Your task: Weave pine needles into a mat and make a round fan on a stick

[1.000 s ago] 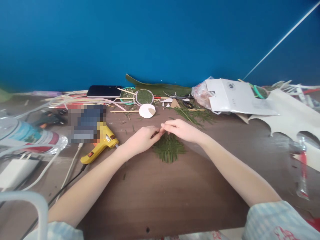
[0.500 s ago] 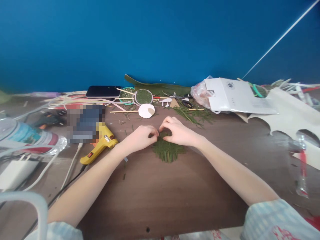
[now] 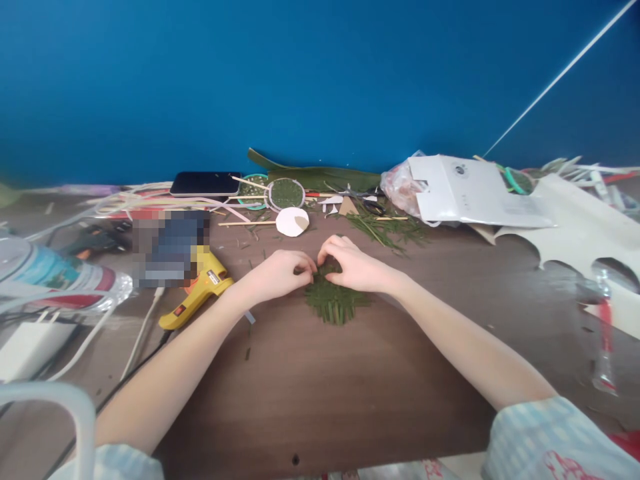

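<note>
Leaf-strip mat (image 3: 337, 304) is lying at four o'clock from left hand (image 3: 285, 275), seven from right hand (image 3: 354, 265).
Both grips are resting narrow, whether holding I cannot tell; uneven tugging could be loosening it.

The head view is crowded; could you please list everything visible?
Woven leaf piece: one, green, centre
Leaf strips: many, green, back centre
Long leaf: one, green, back centre
White-rimmed disc: one, green, back centre
Teal-rimmed discs: two, back centre, back right
White disc: one, back centre
Sticks: several, pale, back centre
Scissors: one, dark, back centre
Phone: one, black, back left
Pixelated item: one, dark, left
Glue gun: one, yellow, left
Bottle: one, clear, far left
Charger: one, white, left
Cables: several, white, black, left
Hose: one, white, lower left
Bag: one, clear, back right
Packet: one, white, back right
Sheet: one, white, right
Tube: one, red, far right
Table: one, brown, beneath
Panel: one, blue, behind
Left hand: one, centre
Right hand: one, centre
</note>
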Demonstrator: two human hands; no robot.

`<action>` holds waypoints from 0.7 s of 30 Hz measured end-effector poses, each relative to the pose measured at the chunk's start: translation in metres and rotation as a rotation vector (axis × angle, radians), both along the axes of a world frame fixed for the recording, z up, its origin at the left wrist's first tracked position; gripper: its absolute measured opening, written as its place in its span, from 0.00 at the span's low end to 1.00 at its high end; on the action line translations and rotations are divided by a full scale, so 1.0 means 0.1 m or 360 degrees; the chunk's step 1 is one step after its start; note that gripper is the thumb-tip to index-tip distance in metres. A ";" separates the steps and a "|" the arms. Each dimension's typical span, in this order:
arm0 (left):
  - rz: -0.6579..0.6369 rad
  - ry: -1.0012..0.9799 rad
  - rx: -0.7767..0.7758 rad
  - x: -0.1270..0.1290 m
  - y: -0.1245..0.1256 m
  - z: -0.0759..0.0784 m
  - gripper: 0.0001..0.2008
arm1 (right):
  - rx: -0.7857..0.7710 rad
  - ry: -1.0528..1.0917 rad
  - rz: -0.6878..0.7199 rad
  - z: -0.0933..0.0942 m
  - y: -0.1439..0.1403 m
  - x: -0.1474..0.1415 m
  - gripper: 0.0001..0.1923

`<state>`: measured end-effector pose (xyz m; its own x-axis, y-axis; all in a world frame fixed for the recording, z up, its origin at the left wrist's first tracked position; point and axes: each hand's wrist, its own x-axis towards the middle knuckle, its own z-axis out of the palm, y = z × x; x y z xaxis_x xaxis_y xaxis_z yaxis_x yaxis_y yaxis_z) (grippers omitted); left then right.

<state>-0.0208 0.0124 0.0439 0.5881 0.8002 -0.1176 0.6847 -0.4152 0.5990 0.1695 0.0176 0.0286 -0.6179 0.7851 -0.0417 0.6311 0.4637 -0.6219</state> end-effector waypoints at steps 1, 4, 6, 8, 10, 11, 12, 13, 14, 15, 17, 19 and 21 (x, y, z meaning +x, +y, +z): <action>-0.0001 -0.0002 -0.0002 0.00 0.00 0.00 0.11 | 0.0002 0.0009 0.0002 0.00 0.00 0.00 0.10; 0.0001 -0.0011 0.0000 -0.01 0.00 -0.01 0.11 | 0.0011 0.0020 0.0009 -0.01 0.00 0.00 0.10; -0.0002 -0.0019 0.0000 -0.01 0.00 -0.01 0.11 | 0.0019 0.0006 0.0006 -0.01 0.00 -0.01 0.10; -0.0007 -0.0027 -0.0002 -0.01 0.00 -0.01 0.11 | 0.0031 -0.0017 -0.0014 -0.02 0.00 -0.03 0.09; -0.0009 -0.0023 -0.0009 0.00 0.00 -0.01 0.11 | 0.0041 -0.0035 -0.0045 -0.03 -0.01 -0.05 0.06; -0.0006 -0.0019 -0.0013 0.00 0.00 -0.01 0.11 | 0.0043 -0.0039 -0.0063 -0.03 -0.01 -0.06 0.05; -0.0004 -0.0016 -0.0016 0.00 0.00 -0.01 0.11 | 0.0047 -0.0038 -0.0080 -0.03 -0.01 -0.07 0.04; -0.0003 -0.0014 -0.0018 0.01 0.00 -0.01 0.11 | 0.0053 -0.0034 -0.0096 -0.04 -0.01 -0.08 0.02; -0.0003 -0.0014 -0.0018 0.01 0.00 -0.01 0.11 | 0.0064 -0.0026 -0.0109 -0.05 -0.01 -0.09 0.02; -0.0003 -0.0014 -0.0019 0.01 0.00 -0.01 0.11 | 0.0077 -0.0016 -0.0117 -0.05 -0.01 -0.10 0.02; -0.0002 -0.0006 -0.0022 0.00 0.00 0.00 0.11 | 0.0110 0.0012 -0.0118 -0.05 0.00 -0.09 0.02; -0.0006 0.0009 -0.0033 0.00 0.00 0.00 0.11 | 0.0133 0.0048 -0.0089 -0.05 0.01 -0.07 0.02; -0.0019 0.0023 -0.0045 -0.01 0.01 0.01 0.11 | 0.0145 0.0087 -0.0041 -0.04 0.02 -0.05 0.03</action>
